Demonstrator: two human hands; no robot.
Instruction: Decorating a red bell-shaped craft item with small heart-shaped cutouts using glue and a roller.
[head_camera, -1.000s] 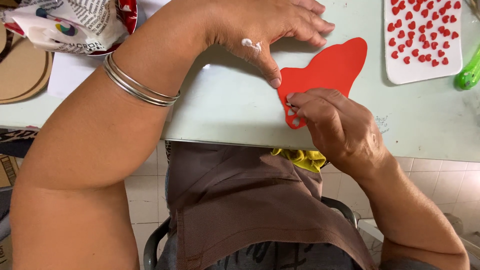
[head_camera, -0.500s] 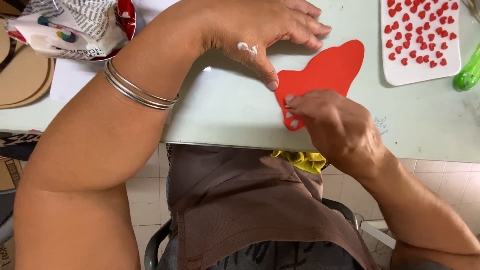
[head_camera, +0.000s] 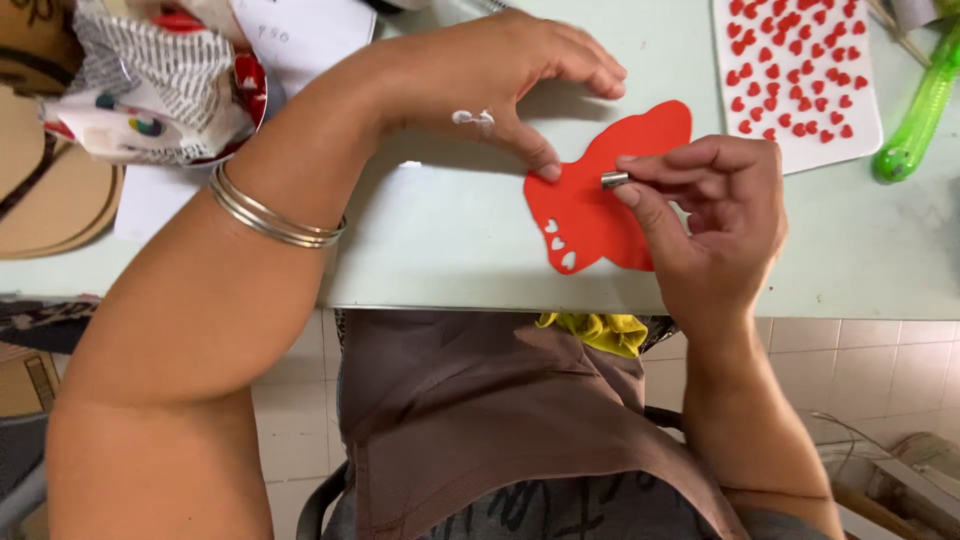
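Left hand presses red sheet flat near the tabletop front edge, thumb on it. Right hand pinches small metal punch above the sheet. Three heart-shaped holes by the sheet's front edge. White tray of red hearts toward the back right corner.

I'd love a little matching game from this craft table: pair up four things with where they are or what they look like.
Things:
1. red sheet
2. white tray
3. green tool
4. bangles

Descriptions:
A. around the left wrist
B. lying by the right edge
C. covered with small red hearts
D. pinned under the left hand, heart-shaped holes near its edge

Pairs: 1-D, 2-C, 3-B, 4-A
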